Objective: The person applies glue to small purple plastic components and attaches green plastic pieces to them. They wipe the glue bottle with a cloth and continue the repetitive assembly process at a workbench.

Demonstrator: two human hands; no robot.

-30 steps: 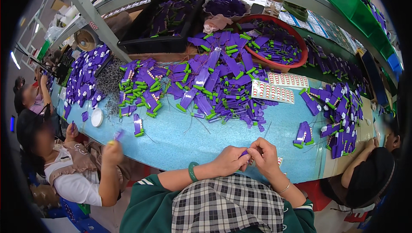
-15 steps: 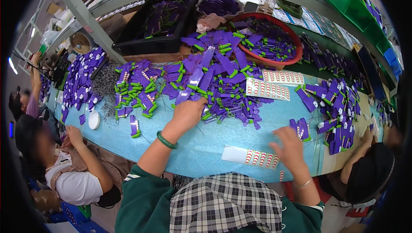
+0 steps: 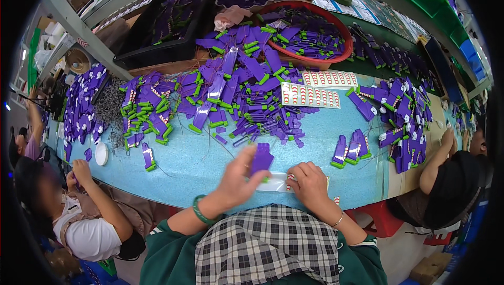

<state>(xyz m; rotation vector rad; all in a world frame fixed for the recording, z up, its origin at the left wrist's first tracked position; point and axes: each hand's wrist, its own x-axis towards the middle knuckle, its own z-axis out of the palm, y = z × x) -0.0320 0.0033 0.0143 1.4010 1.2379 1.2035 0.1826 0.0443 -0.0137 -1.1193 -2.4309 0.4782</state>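
Observation:
My left hand (image 3: 239,177), with a green bangle on its wrist, grips a flat purple plastic piece (image 3: 261,158) raised above the blue tabletop. Right beside it, my right hand (image 3: 311,182) bends over a white sticker sheet (image 3: 274,183), thumb and fingertips pinched at a red-and-white striped sticker (image 3: 290,181). Whether that sticker has come off the sheet I cannot tell. The hand hides most of the sheet. Past my hands lies a big heap of purple pieces with green ends (image 3: 257,104) and thin wires. A few stickered pieces (image 3: 352,151) lie to the right.
More sticker sheets (image 3: 310,96) lie by the heap. Behind stand a red basin (image 3: 349,43) and a black tray (image 3: 123,62), both holding purple parts. A white round lid (image 3: 102,154) is at the left. People sit on both sides; a metal shelf post (image 3: 84,28) rises at the back left.
My left hand has come back from the heap with a purple piece. My right hand has moved left and down onto the sticker sheet. Another piece now lies with those at the right.

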